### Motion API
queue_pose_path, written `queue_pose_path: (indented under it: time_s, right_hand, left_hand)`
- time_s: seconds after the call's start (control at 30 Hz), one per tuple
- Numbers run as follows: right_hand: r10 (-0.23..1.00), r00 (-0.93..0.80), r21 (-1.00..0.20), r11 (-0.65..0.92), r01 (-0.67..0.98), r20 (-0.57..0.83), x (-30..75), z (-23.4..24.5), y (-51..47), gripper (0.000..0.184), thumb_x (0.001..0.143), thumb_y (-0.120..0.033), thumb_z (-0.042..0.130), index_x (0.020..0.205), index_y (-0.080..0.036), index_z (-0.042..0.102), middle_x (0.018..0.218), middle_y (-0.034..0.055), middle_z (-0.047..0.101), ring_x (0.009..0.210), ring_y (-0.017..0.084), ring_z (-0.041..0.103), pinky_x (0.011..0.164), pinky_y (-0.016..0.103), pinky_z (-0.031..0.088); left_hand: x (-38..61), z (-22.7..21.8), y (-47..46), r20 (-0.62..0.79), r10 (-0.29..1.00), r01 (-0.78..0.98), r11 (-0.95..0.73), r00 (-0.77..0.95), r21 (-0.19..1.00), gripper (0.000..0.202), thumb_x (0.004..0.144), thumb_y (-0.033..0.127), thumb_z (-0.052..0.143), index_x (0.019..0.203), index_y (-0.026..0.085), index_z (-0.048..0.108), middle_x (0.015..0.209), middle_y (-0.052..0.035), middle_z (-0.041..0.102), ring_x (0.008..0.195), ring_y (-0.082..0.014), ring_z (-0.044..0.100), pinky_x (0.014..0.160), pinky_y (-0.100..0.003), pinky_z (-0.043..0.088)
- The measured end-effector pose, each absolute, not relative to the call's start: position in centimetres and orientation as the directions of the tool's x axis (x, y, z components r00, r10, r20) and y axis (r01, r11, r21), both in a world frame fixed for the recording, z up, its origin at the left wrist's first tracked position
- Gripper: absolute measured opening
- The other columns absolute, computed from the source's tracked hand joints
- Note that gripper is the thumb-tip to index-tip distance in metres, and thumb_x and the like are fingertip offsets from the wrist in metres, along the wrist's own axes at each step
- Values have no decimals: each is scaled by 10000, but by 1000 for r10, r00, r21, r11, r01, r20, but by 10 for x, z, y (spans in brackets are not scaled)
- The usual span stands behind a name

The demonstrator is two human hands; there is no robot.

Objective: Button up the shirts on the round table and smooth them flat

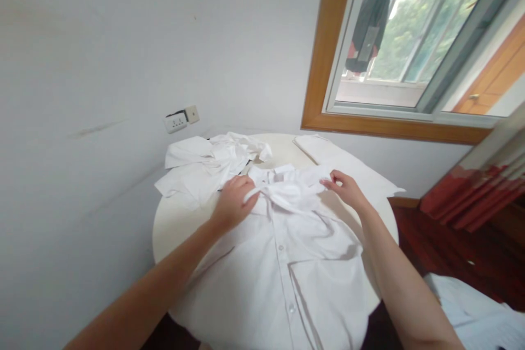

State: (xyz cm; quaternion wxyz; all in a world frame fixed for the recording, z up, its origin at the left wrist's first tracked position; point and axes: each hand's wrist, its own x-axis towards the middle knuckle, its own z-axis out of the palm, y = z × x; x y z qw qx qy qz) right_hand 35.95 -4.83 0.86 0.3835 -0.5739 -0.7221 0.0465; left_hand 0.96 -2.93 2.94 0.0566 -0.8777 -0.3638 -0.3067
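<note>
A white button-up shirt (254, 273) lies front side up over the near part of a round cream table (168, 229), its button strip running toward me. My left hand (235, 202) is closed on a gathered fold of the shirt near the collar. On the other side, my right hand (342, 186) pinches the cloth between thumb and fingers. The fabric between both hands is bunched and slightly lifted. The shirt's lower end hangs past the near table edge.
Crumpled white cloth (200, 167) lies at the table's back left, and a flatter folded white garment (348, 161) at the back right. A wall socket (175, 122) sits behind. More white cloth (471, 306) is low at right, near a red curtain (463, 197).
</note>
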Motion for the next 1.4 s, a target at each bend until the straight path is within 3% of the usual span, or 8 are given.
queue_pose_path:
  time_s: [0.23, 0.43, 0.6, 0.73, 0.83, 1.0, 1.2, 1.4]
  right_hand:
    - [751, 91, -126, -11, 992, 654, 382, 8, -44, 142, 763, -242, 503, 631, -198, 531, 663, 49, 551, 665, 180, 461, 588, 286, 289]
    - [664, 96, -71, -64, 995, 742, 370, 9, -48, 120, 737, -132, 518, 755, -192, 620, 762, 90, 559, 804, 233, 463, 700, 346, 345]
    - [711, -180, -55, 294, 954, 680, 336, 12, -55, 367, 754, -149, 540, 1088, -272, 628, 1229, 72, 527, 1145, 277, 427, 972, 465, 304]
    - [750, -423, -99, 539, 837, 509, 303, 9, -60, 303, 864, -311, 516, 1150, -272, 610, 1238, 62, 570, 1188, 238, 454, 1024, 443, 300]
    - [794, -450, -101, 530, 842, 408, 285, -1, -63, 380, 887, -465, 497, 1203, -276, 586, 1256, 81, 580, 1226, 259, 445, 1056, 505, 250]
    - [863, -398, -30, 427, 904, 310, 279, -20, -60, 466, 891, -550, 446, 1259, -283, 549, 1336, 93, 527, 1303, 303, 372, 1048, 626, 174]
    - [888, -317, -6, 338, 941, 333, 287, -26, -50, 320, 948, -359, 408, 1205, -301, 590, 1312, 70, 556, 1285, 268, 405, 1046, 614, 179]
    - [911, -266, 38, 268, 963, 315, 285, -32, -38, 355, 951, -244, 370, 1249, -309, 550, 1334, 49, 539, 1314, 240, 365, 1075, 583, 132]
  left_hand:
    - [-87, 62, 3, 752, 655, 929, -318, 71, 189, 195, 774, 341, 520, 778, 163, 600, 905, -74, 566, 922, -231, 511, 891, -382, 420]
    - [-114, 82, 14, 736, 661, 962, -75, -148, 261, 256, 758, 317, 547, 951, 151, 570, 990, -85, 545, 992, -276, 480, 896, -436, 416]
    - [-78, 67, 5, 700, 710, 981, -179, 72, 80, 420, 742, 199, 516, 1162, 184, 529, 1225, -129, 475, 1122, -330, 435, 931, -503, 382]
    - [-26, 45, -9, 602, 676, 848, -530, 424, -2, 261, 767, 161, 487, 981, 210, 627, 1158, -92, 550, 1119, -285, 463, 981, -454, 357]
    - [13, 31, -10, 444, 652, 712, -701, 615, 41, 222, 814, 163, 446, 920, 202, 637, 979, -79, 612, 980, -233, 530, 909, -387, 418]
    - [57, 7, 3, 402, 708, 739, -666, 581, 105, 166, 851, 170, 443, 953, 174, 574, 935, -94, 595, 934, -227, 537, 854, -370, 427]
    - [51, -33, 18, 436, 784, 807, -560, 442, 187, 86, 828, 166, 511, 913, 164, 496, 955, -97, 547, 946, -226, 509, 846, -364, 419]
    - [40, -46, 27, 465, 757, 771, -599, 459, 214, 152, 822, 133, 498, 965, 182, 512, 977, -77, 549, 988, -227, 489, 893, -376, 401]
